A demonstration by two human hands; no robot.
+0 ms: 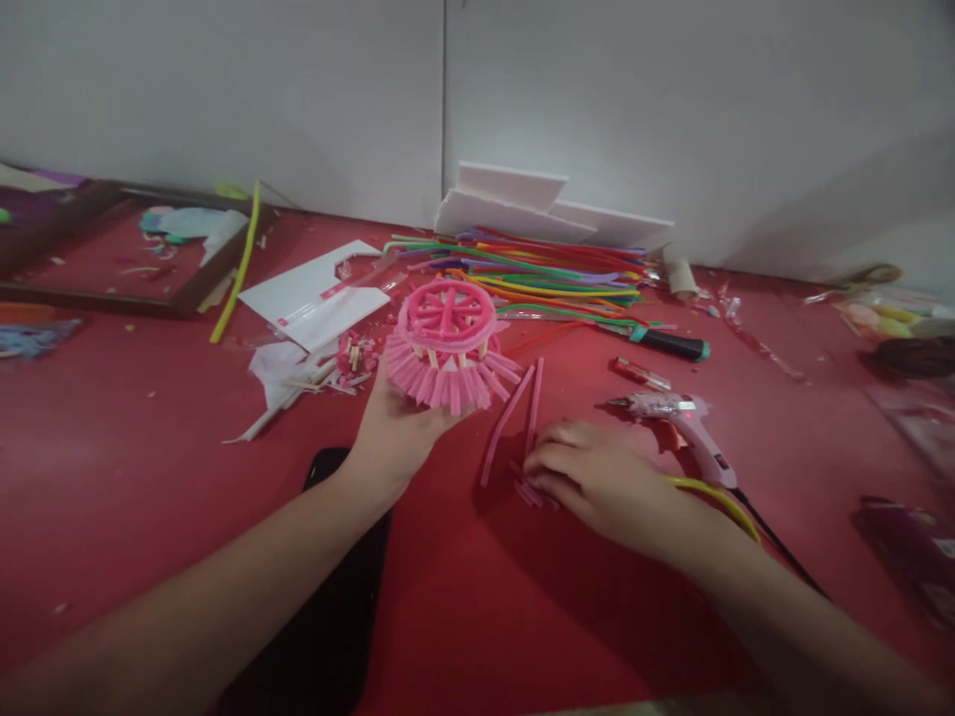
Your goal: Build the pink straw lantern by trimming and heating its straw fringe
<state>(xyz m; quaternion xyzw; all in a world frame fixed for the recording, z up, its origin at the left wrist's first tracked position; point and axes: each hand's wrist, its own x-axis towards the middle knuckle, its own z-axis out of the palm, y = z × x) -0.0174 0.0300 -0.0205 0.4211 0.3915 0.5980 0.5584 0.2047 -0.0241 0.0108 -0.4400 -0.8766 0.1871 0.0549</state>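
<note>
Left hand curls beneath and holds a pink fringed model, right hand half-curls over short pink pieces, its hold unclear

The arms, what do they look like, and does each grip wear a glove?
The left arm and right arm are bare, narrowing toward the wrist, with no sleeve, watch or bracelet showing. The left grip and right grip are human hands without gloves. The left one is partly hidden, so I can't tell about rings.

Left hand partly hidden behind pink model; right hand grip unclear; black slab cut off at near edge
</note>
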